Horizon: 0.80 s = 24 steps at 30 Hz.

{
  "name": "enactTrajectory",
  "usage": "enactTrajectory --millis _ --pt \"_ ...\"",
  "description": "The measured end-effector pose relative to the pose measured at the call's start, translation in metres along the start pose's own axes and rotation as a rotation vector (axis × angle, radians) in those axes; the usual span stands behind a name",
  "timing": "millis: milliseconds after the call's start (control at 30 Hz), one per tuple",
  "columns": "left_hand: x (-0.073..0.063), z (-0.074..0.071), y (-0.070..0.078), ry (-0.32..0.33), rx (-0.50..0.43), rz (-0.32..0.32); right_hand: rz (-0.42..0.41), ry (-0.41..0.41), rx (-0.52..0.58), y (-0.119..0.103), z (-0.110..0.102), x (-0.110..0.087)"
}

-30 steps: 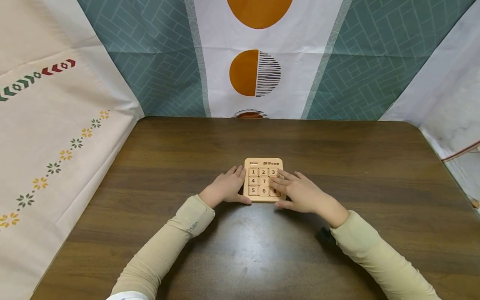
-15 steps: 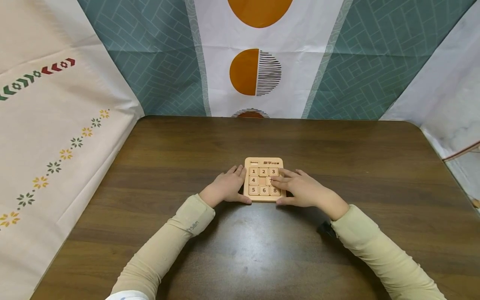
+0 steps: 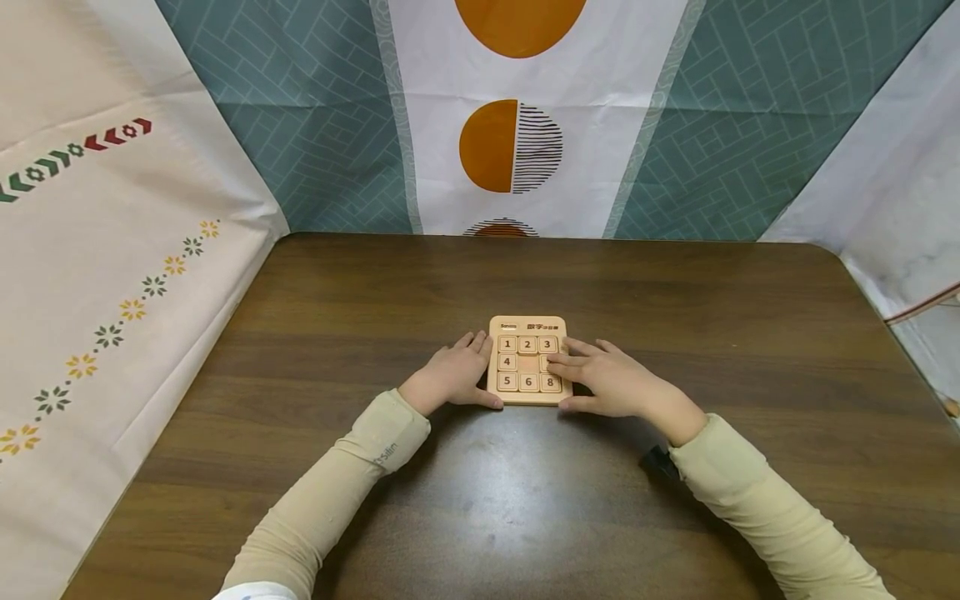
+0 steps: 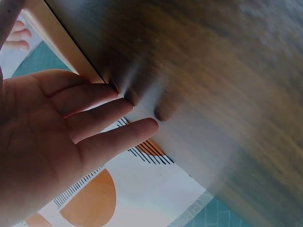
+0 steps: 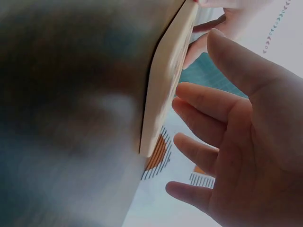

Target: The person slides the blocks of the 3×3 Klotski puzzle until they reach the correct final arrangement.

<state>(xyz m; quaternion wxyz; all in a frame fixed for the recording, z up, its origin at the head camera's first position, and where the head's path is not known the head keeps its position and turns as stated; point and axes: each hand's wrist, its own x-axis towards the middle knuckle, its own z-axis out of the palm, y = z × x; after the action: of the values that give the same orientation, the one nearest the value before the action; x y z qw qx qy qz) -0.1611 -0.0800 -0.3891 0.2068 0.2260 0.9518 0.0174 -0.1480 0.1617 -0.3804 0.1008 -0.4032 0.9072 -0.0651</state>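
A light wooden sliding-number puzzle (image 3: 528,364) lies flat on the table; its middle slot has no tile. My left hand (image 3: 453,375) rests along the puzzle's left edge, thumb at the lower left corner. In the left wrist view, its fingers stretch out beside the wooden edge (image 4: 66,45). My right hand (image 3: 611,382) lies at the right side, fingertips over the middle-right tile (image 3: 543,363), largely hidden by them. Its thumb is by the lower right corner. Tiles 1, 2, 3, 4, 5, 6 and 8 are readable. The right wrist view shows spread fingers near the frame (image 5: 161,90).
The dark brown wooden table (image 3: 480,492) stretches around the puzzle. A patterned cloth (image 3: 330,125) hangs behind its far edge, and a white flowered cloth (image 3: 75,283) hangs at the left. Beneath the right wrist is a small black object (image 3: 660,461).
The 7 tile has slid from the middle slot to the right slot under my right fingers, leaving the middle bare. My right hand has shifted slightly right; the left hand stays put.
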Motion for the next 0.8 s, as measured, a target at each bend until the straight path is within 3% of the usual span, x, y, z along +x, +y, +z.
enactTrajectory --millis 433,800 --pt "0.0 0.0 0.0 0.001 0.001 -0.005 -0.046 0.035 -0.01 -0.006 0.0 -0.002" --pt "0.0 -0.001 0.001 -0.002 0.013 -0.006 -0.109 -0.016 0.019 -0.016 0.005 0.002"
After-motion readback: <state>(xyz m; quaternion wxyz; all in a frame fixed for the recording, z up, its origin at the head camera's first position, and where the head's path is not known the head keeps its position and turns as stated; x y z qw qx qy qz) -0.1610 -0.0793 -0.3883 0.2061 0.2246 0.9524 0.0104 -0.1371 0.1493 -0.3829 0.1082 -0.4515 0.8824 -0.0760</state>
